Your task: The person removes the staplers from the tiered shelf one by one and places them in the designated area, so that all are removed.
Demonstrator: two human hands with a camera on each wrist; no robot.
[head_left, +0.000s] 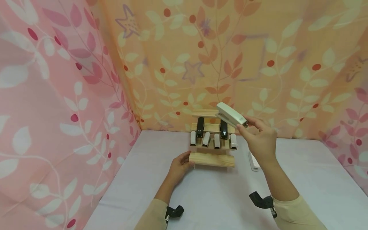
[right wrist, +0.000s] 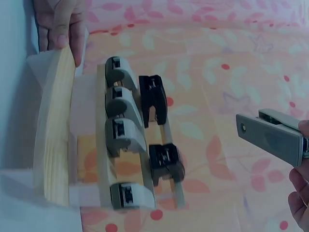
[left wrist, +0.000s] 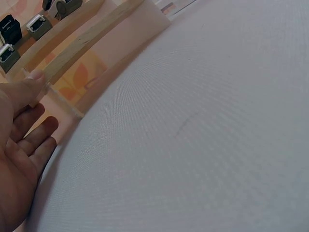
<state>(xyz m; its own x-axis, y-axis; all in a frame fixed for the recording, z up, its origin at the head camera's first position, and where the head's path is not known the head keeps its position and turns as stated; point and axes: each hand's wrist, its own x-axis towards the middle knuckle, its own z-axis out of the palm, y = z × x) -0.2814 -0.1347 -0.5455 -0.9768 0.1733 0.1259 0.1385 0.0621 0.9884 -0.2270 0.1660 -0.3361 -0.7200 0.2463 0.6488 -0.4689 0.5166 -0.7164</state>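
In the head view a tiered wooden rack [head_left: 211, 159] stands on the table. My left hand [head_left: 179, 167] grips the left end of its lowest front slat, the thumb on the wood in the left wrist view. Raised to the right of the rack's upper tiers, my right hand [head_left: 263, 140] pinches a large white stapler [head_left: 231, 114] by one end. Small white staplers [head_left: 217, 141], several in a row, sit on the rack's second tier. Behind them, two black staplers [head_left: 200, 127] rest one tier higher. The right wrist view shows the held stapler's flat base [right wrist: 270, 140].
Another white stapler [head_left: 253, 161] lies on the table right of the rack, partly behind my right forearm. The white-covered table [head_left: 212, 198] spreads around the rack. Patterned orange cloth [head_left: 172, 64] hangs close behind it, with pink cloth [head_left: 72, 105] at the left.
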